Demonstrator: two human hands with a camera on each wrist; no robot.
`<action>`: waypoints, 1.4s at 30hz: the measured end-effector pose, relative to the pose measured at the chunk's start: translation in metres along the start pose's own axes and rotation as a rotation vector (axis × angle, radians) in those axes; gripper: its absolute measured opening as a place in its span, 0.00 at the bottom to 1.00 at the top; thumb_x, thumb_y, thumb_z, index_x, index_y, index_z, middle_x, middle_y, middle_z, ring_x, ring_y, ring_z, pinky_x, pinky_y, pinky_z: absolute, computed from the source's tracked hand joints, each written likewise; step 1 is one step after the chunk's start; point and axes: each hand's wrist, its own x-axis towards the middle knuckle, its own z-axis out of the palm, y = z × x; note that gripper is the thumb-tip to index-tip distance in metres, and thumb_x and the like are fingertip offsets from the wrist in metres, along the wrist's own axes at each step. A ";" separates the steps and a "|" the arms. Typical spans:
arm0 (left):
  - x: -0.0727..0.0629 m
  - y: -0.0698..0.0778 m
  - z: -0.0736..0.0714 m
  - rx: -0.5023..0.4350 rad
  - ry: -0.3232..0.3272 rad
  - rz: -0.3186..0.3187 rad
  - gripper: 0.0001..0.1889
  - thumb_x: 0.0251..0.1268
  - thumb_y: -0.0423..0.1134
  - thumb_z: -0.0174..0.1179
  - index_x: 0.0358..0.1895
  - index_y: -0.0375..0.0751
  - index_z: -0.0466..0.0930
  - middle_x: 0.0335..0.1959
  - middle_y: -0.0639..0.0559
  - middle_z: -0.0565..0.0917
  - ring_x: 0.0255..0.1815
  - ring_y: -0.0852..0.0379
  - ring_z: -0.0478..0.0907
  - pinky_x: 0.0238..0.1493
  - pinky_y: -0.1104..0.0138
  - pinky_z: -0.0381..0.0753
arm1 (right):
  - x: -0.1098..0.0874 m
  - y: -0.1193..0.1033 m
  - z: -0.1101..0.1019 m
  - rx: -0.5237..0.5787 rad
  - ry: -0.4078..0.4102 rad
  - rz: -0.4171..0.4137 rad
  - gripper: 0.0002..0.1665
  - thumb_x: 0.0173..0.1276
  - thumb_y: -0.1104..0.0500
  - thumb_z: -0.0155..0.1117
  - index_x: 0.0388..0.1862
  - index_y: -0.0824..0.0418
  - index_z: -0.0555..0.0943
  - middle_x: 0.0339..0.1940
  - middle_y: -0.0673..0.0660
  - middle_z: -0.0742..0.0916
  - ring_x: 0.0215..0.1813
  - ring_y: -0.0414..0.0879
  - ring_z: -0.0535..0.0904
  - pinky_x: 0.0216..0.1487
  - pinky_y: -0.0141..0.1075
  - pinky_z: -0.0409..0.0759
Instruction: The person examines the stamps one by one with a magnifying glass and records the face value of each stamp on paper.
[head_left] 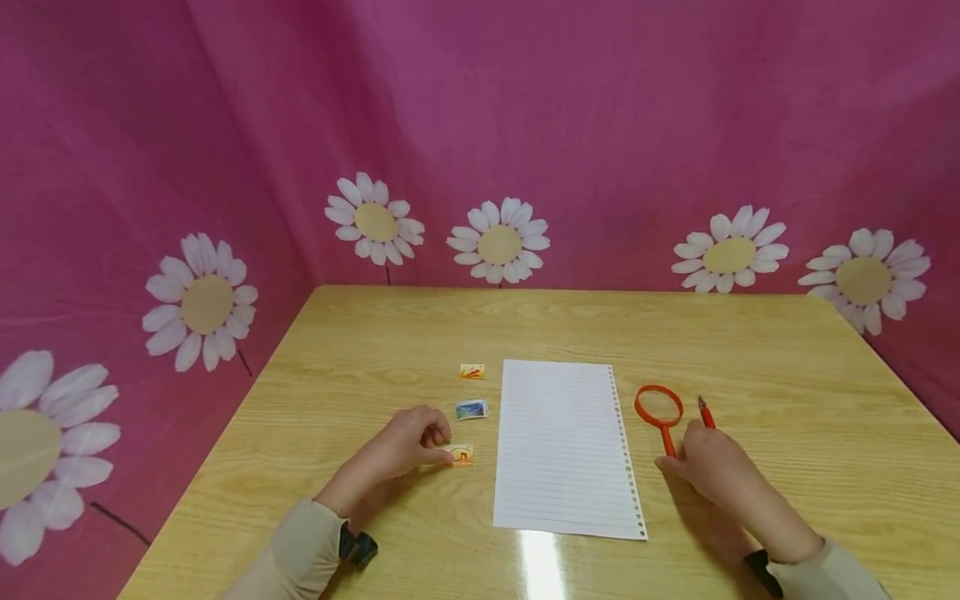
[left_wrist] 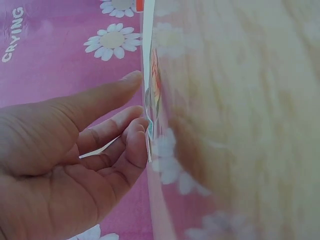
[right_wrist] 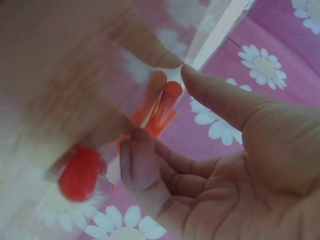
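My left hand (head_left: 408, 442) is at the nearest of three small picture stamps, its thumb touching the edge of an orange-and-yellow stamp (head_left: 462, 455). In the left wrist view the thumb and fingers (left_wrist: 137, 142) are apart at the table surface. Farther back lie a blue-green stamp (head_left: 472, 409) and a yellow-red stamp (head_left: 472, 372). My right hand (head_left: 712, 462) is over the handle end of a red magnifying glass (head_left: 667, 440), thumb and fingers spread either side of the handle (right_wrist: 167, 105). A red pen with a metal nib (head_left: 707, 413) lies beside it, partly hidden by the hand.
A lined sheet of paper (head_left: 566, 450) with punched holes along its right edge lies between the hands on the wooden table (head_left: 390, 333). A pink curtain (head_left: 600, 125) with white daisies hangs behind and left of the table.
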 end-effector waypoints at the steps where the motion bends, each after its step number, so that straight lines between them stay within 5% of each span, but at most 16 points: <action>1: 0.000 0.000 0.000 0.004 -0.002 0.003 0.11 0.53 0.36 0.73 0.34 0.39 0.78 0.30 0.52 0.77 0.32 0.60 0.70 0.34 0.74 0.69 | 0.001 0.000 0.000 -0.001 -0.001 -0.002 0.24 0.57 0.55 0.74 0.24 0.66 0.67 0.17 0.53 0.69 0.21 0.47 0.66 0.25 0.37 0.65; 16: 0.003 -0.004 0.003 0.076 -0.037 0.058 0.09 0.55 0.34 0.71 0.34 0.39 0.79 0.29 0.52 0.76 0.31 0.61 0.69 0.34 0.75 0.68 | 0.009 0.008 -0.002 0.099 -0.110 0.048 0.20 0.62 0.55 0.69 0.29 0.69 0.71 0.21 0.57 0.78 0.24 0.47 0.71 0.28 0.37 0.70; 42: 0.004 -0.002 0.005 0.116 -0.039 0.039 0.08 0.56 0.33 0.69 0.34 0.39 0.79 0.29 0.53 0.74 0.32 0.60 0.67 0.34 0.74 0.67 | 0.015 0.013 -0.003 0.125 -0.101 0.026 0.14 0.62 0.59 0.67 0.26 0.69 0.76 0.22 0.56 0.79 0.25 0.45 0.69 0.28 0.35 0.69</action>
